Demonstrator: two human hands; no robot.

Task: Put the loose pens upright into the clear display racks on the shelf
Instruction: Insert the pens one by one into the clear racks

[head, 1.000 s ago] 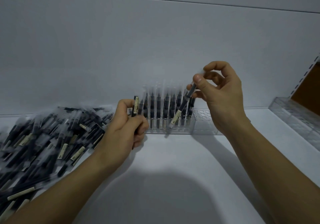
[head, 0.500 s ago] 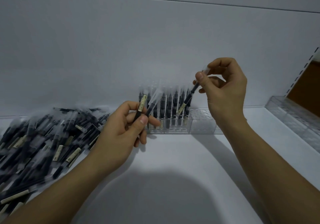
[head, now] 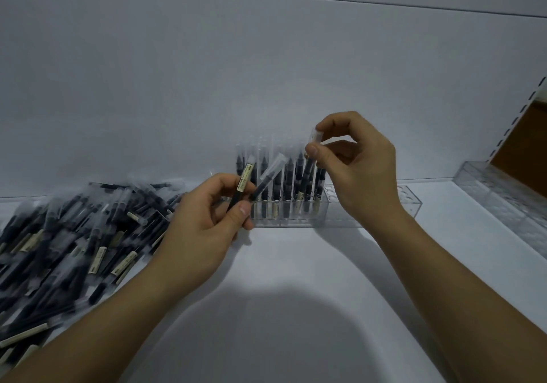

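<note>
Two pens are clamped in the grip of the left hand [head: 204,228], just in front of the left end of the clear rack [head: 411,205]. One is a labelled pen [head: 243,182] and the other a clear-capped pen [head: 270,175]. Both are pinched between the thumb and curled fingers and fanned upward across the rack's left end.

A third pen [head: 310,163] is pinched near its cap by the thumb and forefinger of the right hand [head: 362,175], whose grip is closed on it above the rack's middle. This pen is held nearly upright, with its lower end down among the standing pens [head: 285,184]. Whether it is already seated in a hole cannot be told.

The rack's left half is filled with those upright pens, and round holes are seen in its right half. The rack is set on the shelf [head: 296,264]. A heap of loose pens [head: 74,234] is spread left of the rack, and a second rack [head: 503,202] is laid to its right, apart from it.
</note>
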